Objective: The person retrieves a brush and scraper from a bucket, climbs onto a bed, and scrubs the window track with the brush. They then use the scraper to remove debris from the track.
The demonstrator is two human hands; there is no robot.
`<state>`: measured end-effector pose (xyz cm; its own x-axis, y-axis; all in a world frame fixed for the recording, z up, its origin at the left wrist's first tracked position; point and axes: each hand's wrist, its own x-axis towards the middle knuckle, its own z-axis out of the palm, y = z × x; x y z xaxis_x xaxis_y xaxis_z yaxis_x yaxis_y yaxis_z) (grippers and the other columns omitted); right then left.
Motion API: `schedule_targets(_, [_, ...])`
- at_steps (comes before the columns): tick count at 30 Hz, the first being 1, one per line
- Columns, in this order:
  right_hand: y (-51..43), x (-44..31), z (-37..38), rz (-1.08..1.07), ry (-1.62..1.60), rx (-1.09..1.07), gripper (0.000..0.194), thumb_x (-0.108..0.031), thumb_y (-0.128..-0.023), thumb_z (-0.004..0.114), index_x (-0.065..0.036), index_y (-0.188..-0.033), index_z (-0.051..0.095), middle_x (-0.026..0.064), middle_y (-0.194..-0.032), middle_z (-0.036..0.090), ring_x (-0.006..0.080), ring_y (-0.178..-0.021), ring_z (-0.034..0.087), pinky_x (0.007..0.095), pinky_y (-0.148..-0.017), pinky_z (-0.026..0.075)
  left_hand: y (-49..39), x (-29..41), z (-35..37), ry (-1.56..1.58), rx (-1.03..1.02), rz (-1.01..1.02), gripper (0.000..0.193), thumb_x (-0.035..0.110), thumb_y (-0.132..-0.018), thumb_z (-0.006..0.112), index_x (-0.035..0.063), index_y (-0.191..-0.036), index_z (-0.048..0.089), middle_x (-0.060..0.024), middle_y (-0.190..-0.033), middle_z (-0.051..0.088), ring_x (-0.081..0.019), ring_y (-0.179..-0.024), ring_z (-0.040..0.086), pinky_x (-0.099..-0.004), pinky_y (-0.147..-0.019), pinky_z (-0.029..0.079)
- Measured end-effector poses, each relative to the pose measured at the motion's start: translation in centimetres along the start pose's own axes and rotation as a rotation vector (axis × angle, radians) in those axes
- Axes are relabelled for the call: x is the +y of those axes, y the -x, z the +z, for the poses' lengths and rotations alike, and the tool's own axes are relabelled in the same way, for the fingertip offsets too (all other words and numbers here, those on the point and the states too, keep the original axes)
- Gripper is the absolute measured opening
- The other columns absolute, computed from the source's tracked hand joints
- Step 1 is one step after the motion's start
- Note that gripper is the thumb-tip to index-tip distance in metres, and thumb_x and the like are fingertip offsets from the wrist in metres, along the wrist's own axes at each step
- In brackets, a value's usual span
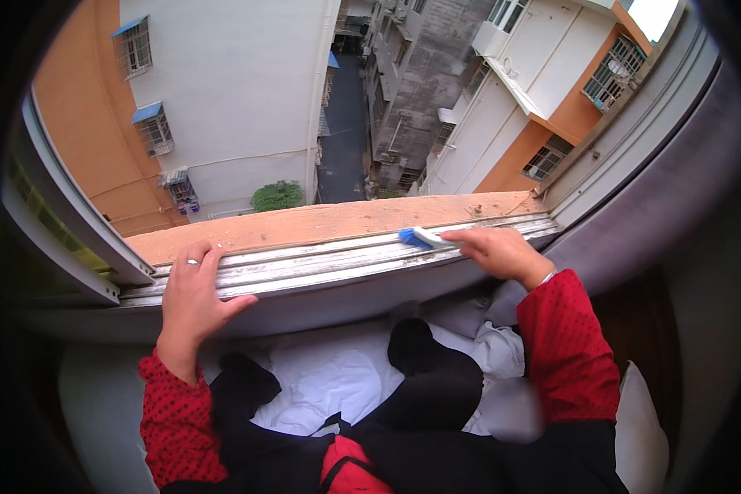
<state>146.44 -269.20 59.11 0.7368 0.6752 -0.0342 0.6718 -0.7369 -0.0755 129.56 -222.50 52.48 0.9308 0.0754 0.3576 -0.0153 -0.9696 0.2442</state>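
Observation:
My right hand [503,252] grips the white handle of a small brush [429,238], its forefinger stretched along the handle. The brush's blue bristles rest on the metal track of a sliding window [321,259], toward the right part of the sill. Dark grime marks the grooves of the track. My left hand [191,296] lies over the left part of the track, fingers on the frame and thumb apart, with no tool in it. Both my sleeves are red with dark dots.
Beyond the track runs an orange outer ledge [346,217], with a deep drop to an alley. Sliding window panes [86,204] stand at the left, a side frame [630,136] at the right. Below me are my black-clad legs, white bedding [333,383] and a pillow [642,432].

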Motion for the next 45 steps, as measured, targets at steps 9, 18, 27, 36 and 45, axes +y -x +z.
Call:
schedule_targets(9, [-1.3,4.2,-7.9,0.221,0.385,0.218,0.036,-0.017,-0.096,0.059,-0.027,-0.129,0.07,0.0117,-0.097,0.072,0.0336,-0.09,0.071,0.0458,-0.078,0.056,0.0,0.1,-0.1,-0.003,0.009,0.014,0.078,0.041,-0.064,0.091,0.0029,-0.125,0.062,-0.0159,-0.126,0.058,-0.0364,-0.121,0.053,-0.0457,-0.103,0.047])
schedule_targets(18, [0.1,-6.1,0.8,-0.174,0.117,0.171,0.04,-0.016,-0.096,0.064,-0.029,-0.134,0.065,0.0074,-0.083,0.06,0.0303,-0.077,0.065,0.0429,-0.067,0.052,-0.1,-0.1,0.1,-0.016,0.038,0.032,0.077,0.044,-0.063,0.091,0.0022,-0.122,0.063,-0.0167,-0.123,0.06,-0.0361,-0.12,0.055,-0.0458,-0.102,0.048])
schedule_targets(27, [2.9,0.9,0.1,-0.12,0.323,0.133,0.042,-0.014,-0.097,0.059,-0.035,-0.133,0.065,0.0065,-0.082,0.057,0.0297,-0.075,0.062,0.0434,-0.069,0.05,-0.1,0.1,0.2,-0.015,0.025,0.009,0.078,0.042,-0.063,0.092,0.0023,-0.123,0.062,-0.0164,-0.124,0.059,-0.0367,-0.12,0.055,-0.0457,-0.102,0.048])
schedule_targets(36, [4.7,5.6,-6.6,0.077,0.538,0.329,0.043,-0.009,-0.089,0.063,-0.03,-0.125,0.07,0.0029,-0.087,0.06,0.0246,-0.09,0.062,0.0402,-0.084,0.047,0.0,0.1,0.3,-0.03,0.026,0.014,0.077,0.039,-0.063,0.091,0.0026,-0.124,0.062,-0.0165,-0.125,0.058,-0.0371,-0.12,0.054,-0.0458,-0.102,0.048])
schedule_targets(45, [6.2,5.6,-0.9,-0.037,0.345,0.116,0.038,-0.013,-0.097,0.058,-0.034,-0.128,0.068,0.0033,-0.087,0.06,0.0267,-0.087,0.063,0.042,-0.08,0.047,0.1,-0.1,0.5,-0.026,0.031,0.007,0.077,0.038,-0.063,0.091,0.0021,-0.125,0.062,-0.0169,-0.126,0.058,-0.0374,-0.122,0.054,-0.0456,-0.103,0.047])
